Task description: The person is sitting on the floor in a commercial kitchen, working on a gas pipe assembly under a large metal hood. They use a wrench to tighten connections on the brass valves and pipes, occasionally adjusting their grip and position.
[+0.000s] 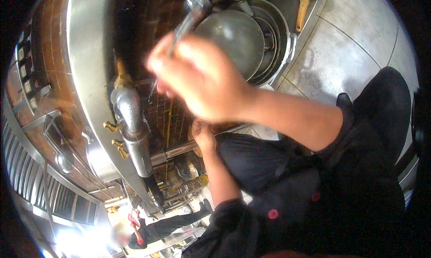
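Note:
My right hand (202, 78) is wrapped round a slim metal tool (186, 22) with a shiny rounded head. Motion blurs it, and its exact kind cannot be made out. The tool's thin end points towards a grey metal pipe (137, 143) with a bulky elbow. Two small brass valves (119, 149) stick out beside the pipe. Beyond and below the right hand, my left hand (202, 131) has its fingers curled near the end of a metal rail (175, 151). Whatever those fingers hold is hidden.
Stacked metal pots and pans (233, 40) lie near my right hand, beside a wooden-handled pan (304, 13). A curved steel panel edge (85, 69) runs past the pipe, with brown brickwork (45, 55) behind. Pale floor tiles (345, 46) surround my legs. Another person (161, 229) stands in the background.

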The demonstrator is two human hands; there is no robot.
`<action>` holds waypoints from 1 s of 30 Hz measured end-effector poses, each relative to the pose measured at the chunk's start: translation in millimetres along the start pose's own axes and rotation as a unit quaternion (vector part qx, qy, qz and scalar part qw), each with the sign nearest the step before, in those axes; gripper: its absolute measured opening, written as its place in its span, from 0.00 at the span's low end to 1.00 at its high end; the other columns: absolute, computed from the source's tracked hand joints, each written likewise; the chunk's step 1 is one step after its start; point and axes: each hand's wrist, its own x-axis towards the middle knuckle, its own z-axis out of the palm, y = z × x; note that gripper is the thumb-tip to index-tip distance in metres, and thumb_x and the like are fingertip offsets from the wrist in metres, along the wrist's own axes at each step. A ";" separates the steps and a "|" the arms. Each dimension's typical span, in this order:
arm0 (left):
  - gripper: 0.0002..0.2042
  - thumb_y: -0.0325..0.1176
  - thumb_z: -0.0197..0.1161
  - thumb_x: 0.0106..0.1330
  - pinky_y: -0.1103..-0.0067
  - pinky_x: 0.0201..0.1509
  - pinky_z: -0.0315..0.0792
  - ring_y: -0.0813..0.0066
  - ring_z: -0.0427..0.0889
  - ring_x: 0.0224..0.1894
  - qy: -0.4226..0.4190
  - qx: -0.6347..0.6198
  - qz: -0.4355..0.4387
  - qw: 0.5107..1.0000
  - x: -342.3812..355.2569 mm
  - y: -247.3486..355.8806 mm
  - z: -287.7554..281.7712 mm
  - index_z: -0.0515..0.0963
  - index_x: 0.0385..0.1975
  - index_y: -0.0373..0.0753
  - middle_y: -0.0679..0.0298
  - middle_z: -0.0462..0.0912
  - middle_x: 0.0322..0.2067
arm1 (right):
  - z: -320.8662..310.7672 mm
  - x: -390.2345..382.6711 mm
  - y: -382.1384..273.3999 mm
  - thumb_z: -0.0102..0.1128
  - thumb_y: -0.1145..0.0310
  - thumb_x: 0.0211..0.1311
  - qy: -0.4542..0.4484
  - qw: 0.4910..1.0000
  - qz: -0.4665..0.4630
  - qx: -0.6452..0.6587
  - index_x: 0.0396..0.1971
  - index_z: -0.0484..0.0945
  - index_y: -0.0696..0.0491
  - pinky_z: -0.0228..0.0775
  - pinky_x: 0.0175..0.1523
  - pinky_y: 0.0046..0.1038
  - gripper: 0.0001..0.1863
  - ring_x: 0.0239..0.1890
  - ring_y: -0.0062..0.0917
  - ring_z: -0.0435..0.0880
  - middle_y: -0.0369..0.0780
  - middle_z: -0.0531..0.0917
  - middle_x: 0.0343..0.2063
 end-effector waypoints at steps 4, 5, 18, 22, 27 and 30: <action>0.06 0.33 0.60 0.65 0.81 0.34 0.67 0.78 0.74 0.30 0.021 0.032 -0.002 0.999 1.3 9.7 6.2 0.74 0.35 0.38 0.66 0.77 0.29 | -9.4 51.0 24.0 0.50 0.67 0.58 -0.018 0.948 0.285 0.139 0.28 0.76 0.60 0.66 0.20 0.27 0.11 0.14 0.27 0.75 0.44 0.79 0.17; 0.06 0.33 0.60 0.65 0.80 0.34 0.68 0.78 0.75 0.31 0.023 0.042 0.000 0.999 -1.2 9.1 2.7 0.74 0.35 0.38 0.66 0.77 0.30 | -8.2 48.6 28.4 0.50 0.67 0.59 -0.018 0.943 0.295 0.151 0.29 0.76 0.60 0.65 0.20 0.25 0.11 0.15 0.26 0.75 0.43 0.79 0.17; 0.11 0.34 0.55 0.66 0.80 0.44 0.68 0.77 0.74 0.39 -0.003 -0.046 0.064 0.997 6.8 33.3 49.2 0.73 0.44 0.36 0.64 0.76 0.37 | -0.6 -26.6 12.6 0.55 0.74 0.60 0.030 0.983 -0.155 -0.095 0.31 0.72 0.56 0.70 0.29 0.32 0.02 0.24 0.37 0.79 0.41 0.77 0.22; 0.13 0.38 0.51 0.68 0.80 0.50 0.65 0.76 0.72 0.44 -0.034 -0.226 0.130 0.965 -12.4 96.6 82.2 0.71 0.46 0.37 0.64 0.75 0.41 | 5.4 -32.2 5.0 0.58 0.78 0.54 0.036 0.953 -0.248 -0.170 0.34 0.72 0.55 0.68 0.30 0.35 0.08 0.25 0.38 0.77 0.40 0.76 0.25; 0.16 0.42 0.46 0.71 0.79 0.57 0.60 0.76 0.69 0.50 -0.091 -0.365 0.192 0.906 -39.0 127.2 93.9 0.69 0.50 0.38 0.64 0.73 0.45 | 14.7 -37.9 17.5 0.63 0.78 0.44 0.001 0.922 -0.335 -0.194 0.36 0.70 0.55 0.67 0.32 0.35 0.17 0.26 0.37 0.75 0.40 0.75 0.25; 0.16 0.41 0.46 0.71 0.79 0.57 0.61 0.76 0.69 0.51 -0.205 -0.481 0.203 0.828 -29.7 99.2 74.9 0.69 0.50 0.38 0.65 0.73 0.45 | 13.1 -45.1 19.6 0.63 0.78 0.39 -0.067 0.912 -0.339 -0.222 0.35 0.70 0.55 0.67 0.33 0.35 0.19 0.26 0.36 0.75 0.39 0.75 0.24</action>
